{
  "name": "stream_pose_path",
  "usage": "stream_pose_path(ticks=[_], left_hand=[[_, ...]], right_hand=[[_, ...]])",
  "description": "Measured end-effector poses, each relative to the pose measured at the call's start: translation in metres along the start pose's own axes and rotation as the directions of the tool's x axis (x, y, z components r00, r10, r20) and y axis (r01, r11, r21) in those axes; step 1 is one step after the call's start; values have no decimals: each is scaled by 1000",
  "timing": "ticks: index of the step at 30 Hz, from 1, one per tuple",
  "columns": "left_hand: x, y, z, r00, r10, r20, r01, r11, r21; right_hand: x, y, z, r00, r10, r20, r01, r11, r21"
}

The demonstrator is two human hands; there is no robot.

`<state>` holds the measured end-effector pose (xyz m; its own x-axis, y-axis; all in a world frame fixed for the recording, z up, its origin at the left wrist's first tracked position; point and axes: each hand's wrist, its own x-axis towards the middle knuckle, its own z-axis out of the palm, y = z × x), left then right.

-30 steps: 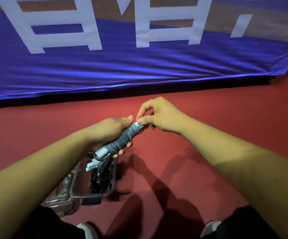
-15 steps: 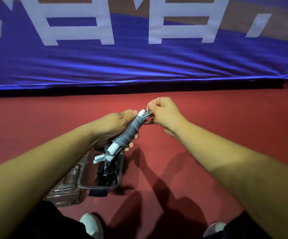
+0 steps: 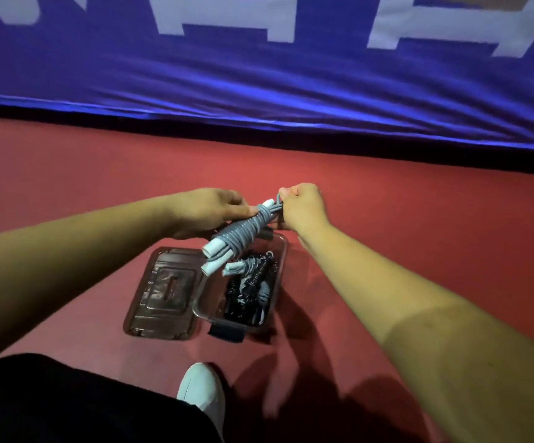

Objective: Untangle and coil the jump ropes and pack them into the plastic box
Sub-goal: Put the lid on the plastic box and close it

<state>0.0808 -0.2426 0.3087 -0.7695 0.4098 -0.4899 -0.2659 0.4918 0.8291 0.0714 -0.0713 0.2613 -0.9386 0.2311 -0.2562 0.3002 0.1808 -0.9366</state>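
A grey jump rope (image 3: 241, 233) with white handles is wound tightly into a bundle and held above the floor. My left hand (image 3: 208, 209) grips the bundle's upper part. My right hand (image 3: 301, 206) is curled and pinches the rope's free end at the bundle's top. Directly below sits the clear plastic box (image 3: 205, 306) on the red floor. Inside it lies a black coiled jump rope (image 3: 248, 292) with a pale handle beside it.
The box's clear lid (image 3: 165, 294) lies flat on the floor, left of the box. A blue banner (image 3: 259, 78) with white letters hangs along the far edge of the red floor. My white shoe (image 3: 203, 391) and dark trouser leg are at the bottom.
The view has tilted down, bringing the box and lid fully into sight under the bundle. My right hand has pulled the rope's end tight at the top of the bundle.
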Motion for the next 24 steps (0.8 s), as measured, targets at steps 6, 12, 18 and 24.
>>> stream_pose_path(ticks=[6,12,18,24], left_hand=[[39,-98,-33,990,-130,50,127,991,51],[76,-175,-3,996,-84,-14,85,981,173],[80,-219,-21,985,-123,-123,117,992,-53],[40,-265,-87,837,-358,-413,118,856,-503]], right_hand=[[27,54,52,982,165,92,-158,984,-79],[70,136,80,991,81,106,-30,911,-411],[77,148,109,968,78,238,103,741,-663],[53,113,188,944,142,297,-55,958,-281]])
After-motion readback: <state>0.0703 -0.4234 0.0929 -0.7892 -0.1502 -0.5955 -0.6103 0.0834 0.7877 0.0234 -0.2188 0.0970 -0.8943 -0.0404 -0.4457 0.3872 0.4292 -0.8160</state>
